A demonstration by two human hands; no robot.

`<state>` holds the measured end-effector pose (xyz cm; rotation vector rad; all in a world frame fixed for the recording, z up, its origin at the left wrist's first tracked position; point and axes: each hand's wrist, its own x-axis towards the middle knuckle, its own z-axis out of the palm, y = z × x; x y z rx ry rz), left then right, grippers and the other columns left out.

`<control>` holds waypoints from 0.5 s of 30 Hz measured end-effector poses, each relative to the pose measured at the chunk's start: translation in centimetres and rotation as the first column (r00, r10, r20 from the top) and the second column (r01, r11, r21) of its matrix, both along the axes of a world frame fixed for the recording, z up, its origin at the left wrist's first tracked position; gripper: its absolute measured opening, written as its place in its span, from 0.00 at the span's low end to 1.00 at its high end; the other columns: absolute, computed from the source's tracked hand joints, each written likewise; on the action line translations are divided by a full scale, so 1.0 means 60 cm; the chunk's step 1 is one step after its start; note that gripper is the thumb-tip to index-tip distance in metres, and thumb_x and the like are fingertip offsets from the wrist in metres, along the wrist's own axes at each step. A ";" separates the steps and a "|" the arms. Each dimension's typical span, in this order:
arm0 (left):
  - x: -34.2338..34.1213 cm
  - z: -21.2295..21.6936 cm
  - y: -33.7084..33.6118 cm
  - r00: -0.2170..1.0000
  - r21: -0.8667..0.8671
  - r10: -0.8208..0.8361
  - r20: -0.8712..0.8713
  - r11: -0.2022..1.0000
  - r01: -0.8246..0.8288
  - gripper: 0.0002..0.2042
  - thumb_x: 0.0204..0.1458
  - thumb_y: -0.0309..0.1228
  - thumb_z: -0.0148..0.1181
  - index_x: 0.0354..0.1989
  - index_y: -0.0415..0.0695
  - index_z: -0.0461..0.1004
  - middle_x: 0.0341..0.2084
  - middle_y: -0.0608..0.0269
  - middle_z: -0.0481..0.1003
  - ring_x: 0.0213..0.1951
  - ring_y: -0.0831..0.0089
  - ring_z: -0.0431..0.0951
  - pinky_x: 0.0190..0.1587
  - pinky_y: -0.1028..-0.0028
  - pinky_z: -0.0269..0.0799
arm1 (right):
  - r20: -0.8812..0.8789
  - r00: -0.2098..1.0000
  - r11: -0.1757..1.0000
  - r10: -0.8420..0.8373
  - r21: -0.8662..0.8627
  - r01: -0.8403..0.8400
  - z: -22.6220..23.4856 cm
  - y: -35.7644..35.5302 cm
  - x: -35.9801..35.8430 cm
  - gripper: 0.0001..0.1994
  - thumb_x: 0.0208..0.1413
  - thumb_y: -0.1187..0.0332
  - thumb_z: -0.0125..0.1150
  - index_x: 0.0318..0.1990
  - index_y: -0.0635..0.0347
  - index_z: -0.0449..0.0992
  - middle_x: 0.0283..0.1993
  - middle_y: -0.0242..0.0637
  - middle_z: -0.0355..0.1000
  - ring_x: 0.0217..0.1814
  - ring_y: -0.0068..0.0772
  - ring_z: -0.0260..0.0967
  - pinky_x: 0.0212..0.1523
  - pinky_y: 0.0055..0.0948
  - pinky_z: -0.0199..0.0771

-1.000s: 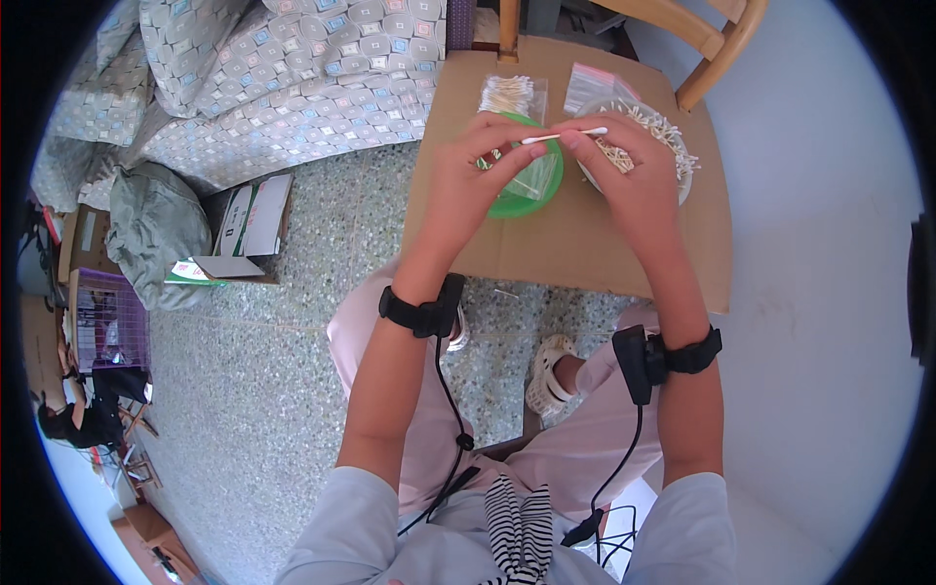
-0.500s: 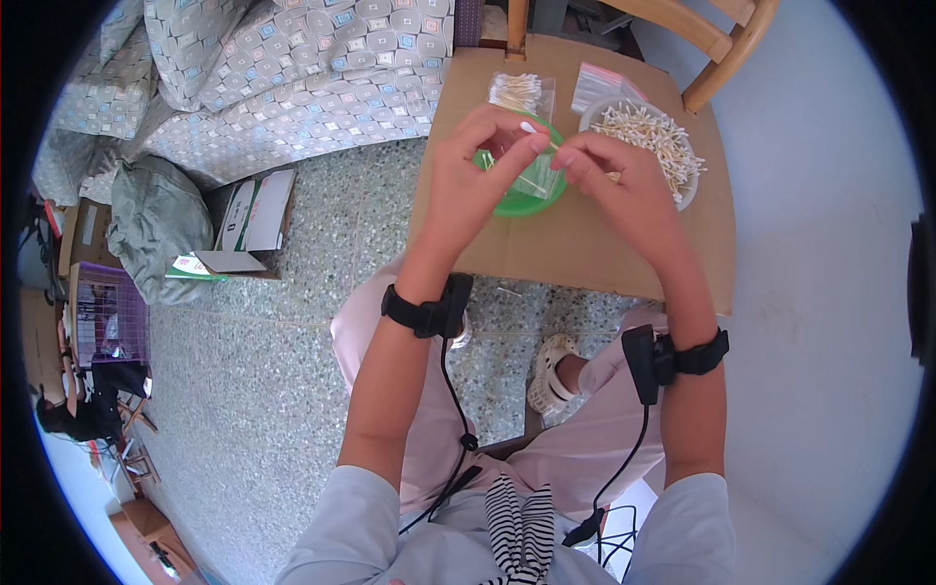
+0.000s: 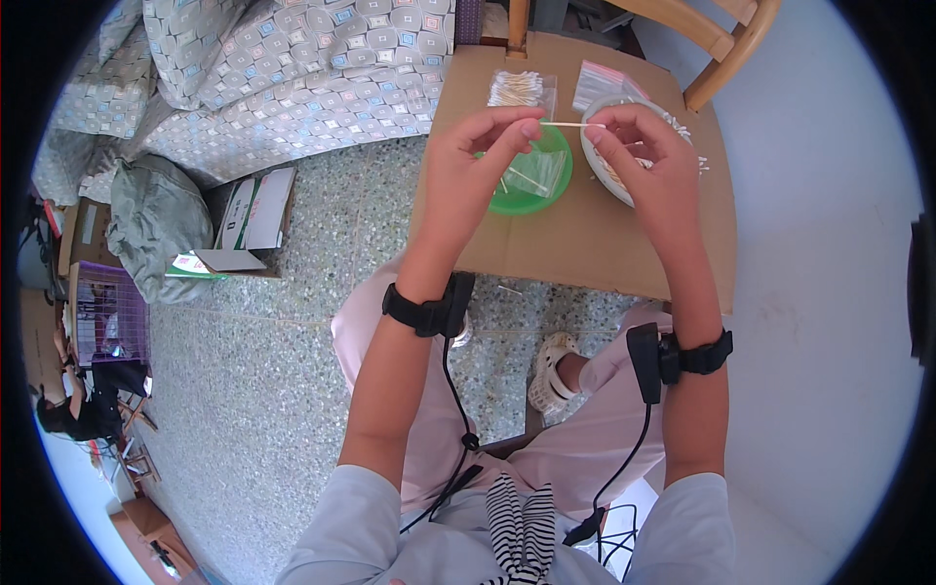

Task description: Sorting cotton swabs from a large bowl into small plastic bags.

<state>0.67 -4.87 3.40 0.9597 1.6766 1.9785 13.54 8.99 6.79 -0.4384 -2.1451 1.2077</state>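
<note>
A single cotton swab (image 3: pixel 564 124) is stretched level between my two hands, above the cardboard-topped surface. My left hand (image 3: pixel 478 156) pinches its left end between thumb and forefinger. The right end is in the fingertips of my right hand (image 3: pixel 655 161). Below and between them sits a green dish (image 3: pixel 526 204) with a small clear plastic bag (image 3: pixel 544 174) and a few swabs in it. Partly hidden behind my right hand, a white bowl (image 3: pixel 592 154) holds a heap of cotton swabs. A clear bag of swabs (image 3: pixel 517 90) lies beyond my left hand.
Flat plastic zip bags (image 3: pixel 606 83) lie at the far side of the cardboard (image 3: pixel 585 258). A wooden chair (image 3: pixel 717 44) stands behind, with a white wall (image 3: pixel 819 214) to the right. At left are a patterned bed cover (image 3: pixel 302 97) and an opened carton (image 3: pixel 258 214) on the floor.
My hands have drawn apart, the right one moving right and upward over the white bowl. The swab, tilted before, now lies level with an end in each hand.
</note>
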 end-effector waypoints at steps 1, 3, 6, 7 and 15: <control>0.000 -0.005 0.002 1.000 0.024 0.014 0.012 1.000 -0.014 0.09 0.57 0.28 0.62 0.43 0.37 0.80 0.34 0.63 0.80 0.37 0.81 0.77 0.41 0.80 0.72 | -0.001 1.000 0.999 -0.012 0.041 0.012 0.001 0.000 0.000 0.07 0.55 0.67 0.65 0.38 0.59 0.80 0.36 0.29 0.77 0.34 0.20 0.72 0.37 0.22 0.72; -0.001 -0.008 0.004 0.999 0.047 0.027 0.024 0.998 -0.028 0.09 0.56 0.29 0.63 0.42 0.37 0.80 0.33 0.63 0.80 0.36 0.81 0.77 0.41 0.80 0.72 | -0.019 1.000 0.999 -0.004 0.032 0.004 0.000 0.001 0.001 0.07 0.54 0.67 0.65 0.39 0.59 0.80 0.37 0.29 0.77 0.35 0.20 0.73 0.38 0.22 0.73; -0.004 -0.008 0.000 0.998 -0.006 0.023 -0.053 1.000 -0.024 0.09 0.55 0.28 0.64 0.42 0.38 0.80 0.35 0.63 0.81 0.35 0.81 0.77 0.39 0.79 0.72 | -0.034 0.999 1.000 0.011 0.004 -0.010 0.001 0.000 0.004 0.07 0.54 0.69 0.65 0.39 0.58 0.81 0.38 0.29 0.77 0.35 0.21 0.73 0.39 0.22 0.73; -0.006 -0.007 -0.002 0.985 -0.044 0.046 -0.168 0.998 -0.055 0.08 0.55 0.28 0.64 0.41 0.39 0.80 0.35 0.64 0.81 0.36 0.81 0.77 0.39 0.79 0.72 | -0.033 0.999 1.000 0.018 -0.014 -0.018 0.002 0.000 0.005 0.07 0.54 0.69 0.64 0.39 0.59 0.81 0.38 0.29 0.77 0.36 0.21 0.73 0.39 0.22 0.73; 0.003 -0.034 0.017 0.889 -0.058 0.125 -0.440 0.984 -0.167 0.10 0.56 0.35 0.62 0.43 0.45 0.79 0.36 0.65 0.79 0.38 0.74 0.78 0.37 0.73 0.72 | 0.068 0.993 0.993 -0.094 0.083 0.089 -0.010 0.051 0.027 0.09 0.54 0.66 0.64 0.40 0.58 0.81 0.35 0.32 0.78 0.35 0.25 0.74 0.39 0.26 0.72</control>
